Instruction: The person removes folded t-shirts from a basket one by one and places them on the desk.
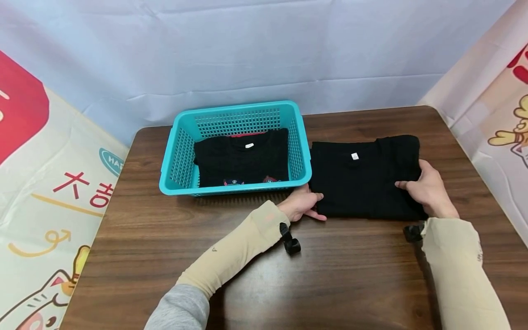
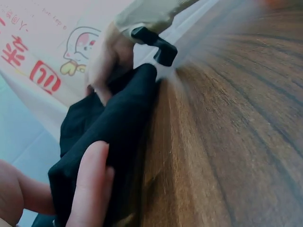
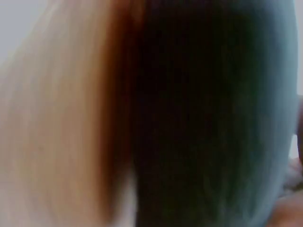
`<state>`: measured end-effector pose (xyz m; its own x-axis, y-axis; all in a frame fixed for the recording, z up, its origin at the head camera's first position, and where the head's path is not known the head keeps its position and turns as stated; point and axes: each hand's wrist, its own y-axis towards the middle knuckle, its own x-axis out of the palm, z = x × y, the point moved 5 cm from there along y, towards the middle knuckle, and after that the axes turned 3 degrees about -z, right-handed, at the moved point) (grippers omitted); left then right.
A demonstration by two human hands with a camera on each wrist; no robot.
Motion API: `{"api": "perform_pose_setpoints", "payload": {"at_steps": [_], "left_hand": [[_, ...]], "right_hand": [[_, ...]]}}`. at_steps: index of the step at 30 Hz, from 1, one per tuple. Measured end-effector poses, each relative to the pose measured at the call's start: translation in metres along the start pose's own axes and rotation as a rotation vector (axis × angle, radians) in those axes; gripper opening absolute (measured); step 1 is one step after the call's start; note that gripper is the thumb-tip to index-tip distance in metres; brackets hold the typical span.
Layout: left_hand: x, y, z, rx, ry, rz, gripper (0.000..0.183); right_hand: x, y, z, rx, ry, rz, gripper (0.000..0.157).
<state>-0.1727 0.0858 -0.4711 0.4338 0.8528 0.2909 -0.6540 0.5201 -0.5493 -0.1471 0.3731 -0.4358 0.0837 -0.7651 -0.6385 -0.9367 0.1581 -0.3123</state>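
Note:
A folded black T-shirt [image 1: 354,183] with a small white neck label lies right of the basket in the head view. My left hand [image 1: 303,204] pinches its left edge close to the basket's corner; in the left wrist view the fingers [image 2: 91,182] show against the black cloth [image 2: 125,106]. At the opposite edge, my right hand [image 1: 431,190] grips the shirt, thumb on top and the other fingers hidden beneath. Blurred skin and dark cloth [image 3: 203,118] fill the right wrist view.
A turquoise plastic basket [image 1: 166,176] holds another folded black shirt [image 1: 243,158] with a colourful print, and a bit of red shows behind it. The brown wooden table [image 1: 350,275] meets a pale cloth backdrop [image 1: 255,50] at the back. Printed sheets hang at both sides.

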Motion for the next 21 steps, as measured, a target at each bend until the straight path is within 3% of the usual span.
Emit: {"api": "perform_pose_setpoints", "payload": {"at_steps": [6,10,14,17,21], "left_hand": [[0.005,-0.005,0.004,0.065,-0.013,0.020,0.083],[0.006,-0.009,0.007,0.117,0.111,0.038,0.080],[0.005,-0.011,0.010,0.192,0.326,0.079,0.071],[0.005,-0.013,0.013,0.240,0.437,0.077,0.056],[0.006,-0.011,0.013,0.227,0.442,0.001,0.041]], "right_hand": [[-0.001,0.007,-0.003,0.046,0.069,0.136,0.076],[-0.003,0.011,-0.005,0.082,0.074,0.141,0.079],[-0.005,0.013,-0.005,0.095,0.075,0.139,0.081],[-0.006,0.015,-0.004,0.099,0.075,0.140,0.082],[-0.009,0.018,-0.002,0.109,0.089,0.142,0.081]]}}
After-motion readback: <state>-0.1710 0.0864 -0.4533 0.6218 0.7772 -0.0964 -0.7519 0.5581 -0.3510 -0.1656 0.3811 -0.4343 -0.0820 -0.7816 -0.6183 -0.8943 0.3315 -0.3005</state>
